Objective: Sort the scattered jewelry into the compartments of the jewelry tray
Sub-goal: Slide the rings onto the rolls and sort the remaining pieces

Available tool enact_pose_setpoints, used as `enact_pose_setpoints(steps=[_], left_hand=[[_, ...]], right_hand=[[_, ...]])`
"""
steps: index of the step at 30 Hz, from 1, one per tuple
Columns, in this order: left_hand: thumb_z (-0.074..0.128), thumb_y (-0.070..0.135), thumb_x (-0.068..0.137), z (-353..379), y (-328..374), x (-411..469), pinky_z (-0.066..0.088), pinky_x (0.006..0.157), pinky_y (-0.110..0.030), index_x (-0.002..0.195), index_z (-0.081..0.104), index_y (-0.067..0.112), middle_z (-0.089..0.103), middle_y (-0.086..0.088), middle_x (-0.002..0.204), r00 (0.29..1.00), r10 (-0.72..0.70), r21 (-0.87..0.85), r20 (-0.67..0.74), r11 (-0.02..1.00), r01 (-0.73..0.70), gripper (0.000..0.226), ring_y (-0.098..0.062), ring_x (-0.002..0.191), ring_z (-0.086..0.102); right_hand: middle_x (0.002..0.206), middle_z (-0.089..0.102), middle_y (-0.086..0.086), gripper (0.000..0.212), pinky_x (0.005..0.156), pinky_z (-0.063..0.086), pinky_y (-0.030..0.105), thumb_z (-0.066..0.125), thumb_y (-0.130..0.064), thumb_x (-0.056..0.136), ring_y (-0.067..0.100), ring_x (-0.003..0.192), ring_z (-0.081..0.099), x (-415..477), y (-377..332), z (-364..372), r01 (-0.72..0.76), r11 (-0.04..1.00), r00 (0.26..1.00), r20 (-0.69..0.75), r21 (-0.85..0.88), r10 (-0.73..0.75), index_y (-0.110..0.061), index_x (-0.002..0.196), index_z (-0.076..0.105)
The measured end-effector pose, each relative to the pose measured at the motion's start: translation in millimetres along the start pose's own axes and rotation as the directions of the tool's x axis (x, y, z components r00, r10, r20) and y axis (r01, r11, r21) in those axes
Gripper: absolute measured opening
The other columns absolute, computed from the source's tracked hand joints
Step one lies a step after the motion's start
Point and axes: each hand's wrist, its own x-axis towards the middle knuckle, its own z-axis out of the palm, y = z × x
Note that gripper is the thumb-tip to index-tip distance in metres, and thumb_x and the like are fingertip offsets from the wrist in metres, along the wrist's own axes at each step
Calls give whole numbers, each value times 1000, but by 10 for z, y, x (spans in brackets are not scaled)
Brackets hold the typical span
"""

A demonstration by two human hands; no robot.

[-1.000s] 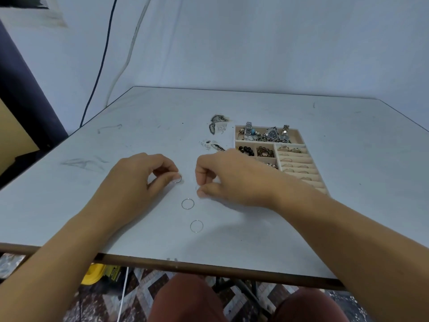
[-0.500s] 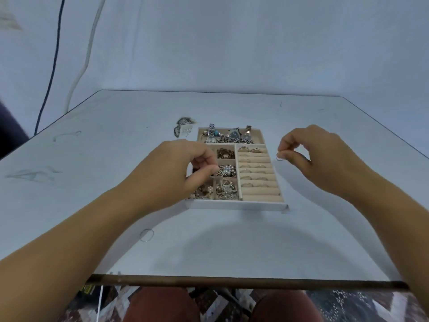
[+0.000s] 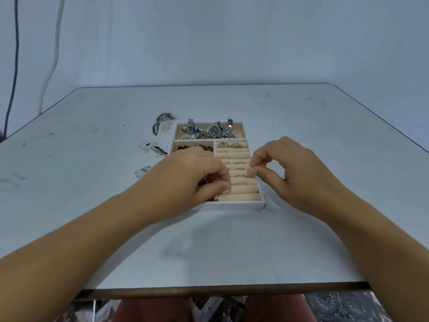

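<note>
Both over jewelry tray, left hand grip pinching ring, right hand pinching second ring

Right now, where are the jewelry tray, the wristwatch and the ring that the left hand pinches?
jewelry tray (image 3: pixel 232 206): head view, white front wall.
wristwatch (image 3: pixel 214 129): head view, dark dial.
ring (image 3: pixel 229 189): head view, wire loop by the left hand (image 3: pixel 190 177) thumb tip.

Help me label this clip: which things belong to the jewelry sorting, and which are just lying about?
Job: jewelry tray; thin ring pinched by left hand; second ring pinched by right hand; scattered pieces beside tray.
Lying about: black cable; white cable.
</note>
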Motion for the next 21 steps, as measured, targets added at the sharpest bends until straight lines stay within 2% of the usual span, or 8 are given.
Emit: enact_pose_setpoints(steps=[6, 9, 11, 13, 15, 17, 19, 21], left_hand=[[64, 36, 80, -29, -2, 102, 47, 68, -24, 80, 71, 30, 59, 18, 73, 993, 37, 54, 110, 998, -43, 9, -1, 75, 52], [63, 35, 78, -39, 9, 149, 50, 70, -30, 80, 72, 30, 62, 16, 76, 986, 18, 25, 167, 999, -22, 11, -3, 79, 56], [61, 40, 81, -51, 12, 127, 49, 72, -29, 83, 72, 31, 61, 16, 81, 988, -12, -11, 152, 1000, 13, 14, -3, 83, 56], [55, 47, 86, -88, -18, 51, 48, 79, -25, 96, 69, 34, 59, 18, 94, 993, -60, -31, 104, 998, 63, 22, -1, 93, 56], [46, 58, 87, -133, -104, -55, 44, 92, -23, 119, 59, 34, 54, 19, 117, 989, -121, 28, 88, 993, 119, 42, 0, 110, 51], [38, 68, 84, -155, -199, -177, 36, 104, -22, 137, 44, 30, 41, 18, 138, 976, -183, 102, 119, 980, 171, 65, 0, 127, 40], [33, 75, 81, -128, -253, -274, 28, 107, -18, 144, 33, 28, 28, 19, 148, 959, -239, 112, 153, 968, 223, 79, 2, 135, 29], [29, 78, 78, -83, -263, -324, 22, 106, -15, 147, 28, 30, 21, 19, 151, 942, -284, 82, 181, 958, 273, 84, 5, 137, 20]], right_hand=[[81, 57, -22, 2, 74, 35, 9, 60, -29, 86, 3, 84, 48, -4, -16, 12, 18, 999, 1000, 9, 29, -18, -27, 87, 61], [80, 56, -24, 2, 76, 36, 12, 61, -31, 85, 4, 85, 48, -2, -26, 27, 28, 999, 999, 27, 43, -29, -31, 87, 60], [79, 56, -26, 3, 77, 36, 12, 62, -31, 85, 4, 86, 49, -9, -32, 33, 28, 998, 999, 38, 51, -30, -32, 86, 61], [79, 56, -26, 2, 77, 35, 10, 63, -30, 85, 2, 86, 49, -17, -39, 28, 26, 998, 998, 49, 50, -29, -32, 86, 62], [80, 57, -26, 2, 75, 33, 6, 64, -29, 86, 1, 87, 49, -23, -50, 17, 18, 998, 998, 61, 54, -21, -31, 86, 63], [81, 58, -25, 3, 73, 32, 3, 64, -27, 87, 0, 89, 49, -24, -60, 20, 6, 998, 996, 85, 63, -11, -30, 87, 64], [81, 59, -24, 2, 75, 32, 4, 63, -30, 87, 0, 90, 49, -21, -70, 34, -3, 998, 993, 116, 63, -4, -31, 86, 63], [81, 59, -23, 3, 77, 34, 7, 61, -34, 86, 0, 90, 49, -19, -74, 46, -2, 999, 991, 135, 53, -6, -33, 85, 63]])
